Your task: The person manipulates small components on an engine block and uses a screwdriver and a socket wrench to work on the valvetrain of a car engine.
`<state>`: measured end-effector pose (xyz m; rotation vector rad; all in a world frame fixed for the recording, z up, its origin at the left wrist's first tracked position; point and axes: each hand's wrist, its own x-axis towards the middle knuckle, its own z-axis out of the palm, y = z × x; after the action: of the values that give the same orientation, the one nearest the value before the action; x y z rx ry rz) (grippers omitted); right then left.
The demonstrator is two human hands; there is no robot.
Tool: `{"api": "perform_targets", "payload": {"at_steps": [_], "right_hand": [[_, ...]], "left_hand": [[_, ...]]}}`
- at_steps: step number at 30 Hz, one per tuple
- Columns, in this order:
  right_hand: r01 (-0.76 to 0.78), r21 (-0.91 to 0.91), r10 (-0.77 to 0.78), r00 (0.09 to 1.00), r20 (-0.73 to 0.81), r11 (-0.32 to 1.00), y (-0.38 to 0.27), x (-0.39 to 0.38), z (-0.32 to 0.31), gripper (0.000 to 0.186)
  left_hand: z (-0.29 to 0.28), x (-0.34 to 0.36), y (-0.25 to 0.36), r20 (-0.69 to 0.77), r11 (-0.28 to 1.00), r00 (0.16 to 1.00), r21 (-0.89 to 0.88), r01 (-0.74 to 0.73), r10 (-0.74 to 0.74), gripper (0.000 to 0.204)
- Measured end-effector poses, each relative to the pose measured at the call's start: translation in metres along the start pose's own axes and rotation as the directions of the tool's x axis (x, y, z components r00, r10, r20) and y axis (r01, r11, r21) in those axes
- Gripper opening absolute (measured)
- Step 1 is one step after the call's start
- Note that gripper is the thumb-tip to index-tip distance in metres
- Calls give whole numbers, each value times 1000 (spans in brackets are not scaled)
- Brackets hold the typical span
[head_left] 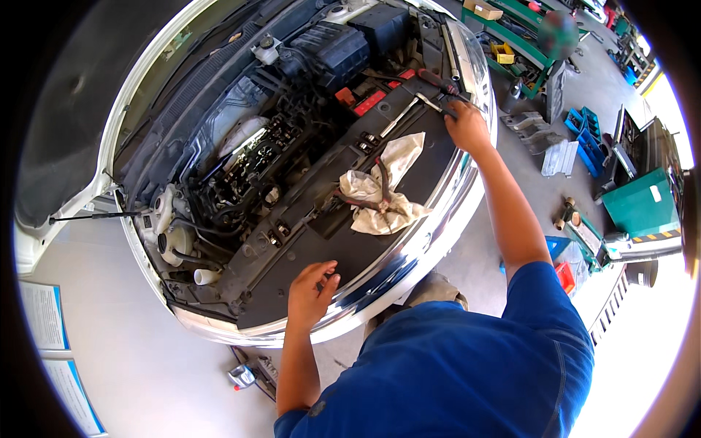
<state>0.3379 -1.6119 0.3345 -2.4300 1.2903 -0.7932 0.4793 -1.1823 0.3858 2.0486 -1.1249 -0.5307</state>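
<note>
My right hand (469, 128) is closed around the dark handle of a ratchet wrench at the far right end of the black front panel (292, 285). From the ratchet's head a silver extension bar (401, 117) runs down toward the left along the panel. Just beyond my right hand lies a tool with a red and black handle (438, 80). My left hand (311, 293) hovers over or rests on the panel's near left part, holding nothing, with its fingers loosely bent and apart. Between my hands, pliers with dull red handles (384, 188) lie on a crumpled whitish cloth (401, 157).
Behind the panel sits the exposed engine (255, 157), under a raised hood (73, 80). A chrome-edged bumper (409, 274) curves in front of me. Right on the floor stand blue bins (586, 139) and a green workbench (518, 36). A bottle (241, 376) lies at lower left.
</note>
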Motion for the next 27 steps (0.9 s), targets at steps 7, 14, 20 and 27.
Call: {"api": "perform_targets", "payload": {"at_steps": [7,14,20,27], "right_hand": [[48,-198,48,890,454,979,2,50,10,32],[-166,398,24,941,336,902,56,54,14,31],[-404,888,94,915,393,220,46,27,-29,19],[-357,933,40,933,359,-41,70,-19,-63,17]], "left_hand": [[29,4,25,-12,994,998,94,62,-61,26],[39,21,48,-71,996,997,84,-8,14,25],[67,44,63,-135,966,989,256,-29,66,24],[111,86,37,-83,820,994,563,101,-65,28]]}}
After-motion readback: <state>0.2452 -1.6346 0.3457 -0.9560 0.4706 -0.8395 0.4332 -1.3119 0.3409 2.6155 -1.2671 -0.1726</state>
